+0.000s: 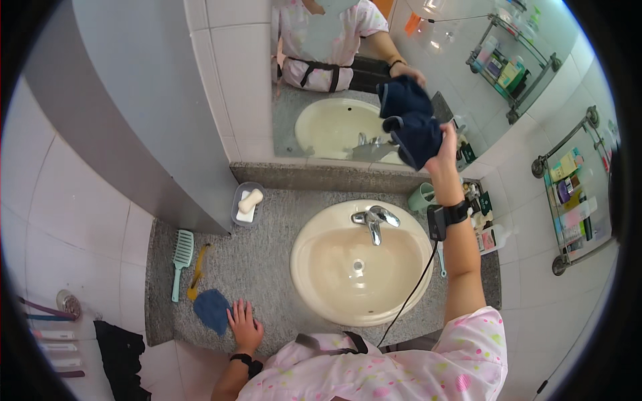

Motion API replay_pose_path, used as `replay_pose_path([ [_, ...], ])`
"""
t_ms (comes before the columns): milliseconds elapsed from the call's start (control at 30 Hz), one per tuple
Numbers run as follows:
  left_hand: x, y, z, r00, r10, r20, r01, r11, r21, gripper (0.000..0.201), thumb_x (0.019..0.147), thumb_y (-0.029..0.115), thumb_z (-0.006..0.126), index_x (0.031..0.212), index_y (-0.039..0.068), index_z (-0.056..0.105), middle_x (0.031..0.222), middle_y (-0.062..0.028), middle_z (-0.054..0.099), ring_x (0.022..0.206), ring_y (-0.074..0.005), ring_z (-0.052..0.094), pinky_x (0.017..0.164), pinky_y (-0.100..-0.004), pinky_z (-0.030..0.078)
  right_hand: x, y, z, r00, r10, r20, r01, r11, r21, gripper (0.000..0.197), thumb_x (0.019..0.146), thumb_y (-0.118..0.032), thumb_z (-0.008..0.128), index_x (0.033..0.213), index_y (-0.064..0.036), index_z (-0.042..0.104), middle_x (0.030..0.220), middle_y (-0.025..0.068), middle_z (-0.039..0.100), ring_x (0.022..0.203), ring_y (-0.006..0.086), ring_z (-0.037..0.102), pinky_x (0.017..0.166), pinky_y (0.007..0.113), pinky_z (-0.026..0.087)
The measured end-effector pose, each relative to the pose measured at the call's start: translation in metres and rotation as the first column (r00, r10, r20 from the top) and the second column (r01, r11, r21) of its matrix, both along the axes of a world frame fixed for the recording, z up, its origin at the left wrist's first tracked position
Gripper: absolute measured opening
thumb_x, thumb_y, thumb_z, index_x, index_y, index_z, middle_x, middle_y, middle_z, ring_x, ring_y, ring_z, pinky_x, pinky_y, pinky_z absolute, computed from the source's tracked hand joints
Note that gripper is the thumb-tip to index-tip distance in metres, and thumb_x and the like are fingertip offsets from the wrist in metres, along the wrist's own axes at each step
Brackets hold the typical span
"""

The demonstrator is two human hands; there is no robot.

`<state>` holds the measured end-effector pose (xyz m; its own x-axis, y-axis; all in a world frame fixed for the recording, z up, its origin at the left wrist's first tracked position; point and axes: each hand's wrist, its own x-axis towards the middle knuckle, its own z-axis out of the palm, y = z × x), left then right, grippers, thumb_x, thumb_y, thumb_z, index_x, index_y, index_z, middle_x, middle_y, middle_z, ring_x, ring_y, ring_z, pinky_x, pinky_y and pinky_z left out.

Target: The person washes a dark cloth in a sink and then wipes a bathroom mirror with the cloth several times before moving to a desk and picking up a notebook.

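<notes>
Head view: a blue cloth (212, 313) lies on the counter (271, 260), just left of the left hand (245, 329), which rests palm down, fingers spread, holding nothing. Right of that hand is the sink (298, 269). The right hand (445, 150), raised at the mirror (449, 72), grips a dark cloth (418, 139). The step looks like wiping; next calls for flat, even pressure.

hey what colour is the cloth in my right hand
The cloth in your right hand is dark blue, best seen in the head view.
</notes>
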<state>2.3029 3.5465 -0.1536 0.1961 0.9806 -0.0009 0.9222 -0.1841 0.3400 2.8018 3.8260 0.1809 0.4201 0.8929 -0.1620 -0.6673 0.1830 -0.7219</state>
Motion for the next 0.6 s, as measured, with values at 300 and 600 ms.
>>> replay_pose_path([
  [300,0.000,0.002,-0.008,1.000,0.012,0.023,-0.013,0.999,0.045,0.059,0.077,0.017,0.054,0.134,0.001,0.047,0.146,-0.0198,0.036,0.138,-0.0368,0.029,0.114,-0.0570,0.014,-0.103,0.076,0.030,-0.347,-0.789,0.507,-0.054,0.557,0.829,0.062,0.075,-0.002,0.058,0.135,0.0021,0.044,0.140,0.0226,0.043,0.126,0.0366,0.043,0.108,0.042,0.031],
  [600,-0.005,-0.004,-0.005,0.999,0.024,0.027,-0.024,1.000,0.008,0.056,0.081,0.015,0.052,0.135,0.000,0.046,0.147,-0.0201,0.035,0.138,-0.0381,0.029,0.114,-0.0575,0.015,-0.187,0.107,-0.101,-0.761,-0.504,0.407,-0.402,0.860,0.313,0.063,0.079,-0.019,0.060,0.140,-0.0255,0.047,0.113,0.0004,0.059,0.114,0.0186,0.050,0.094,0.048,0.037],
])
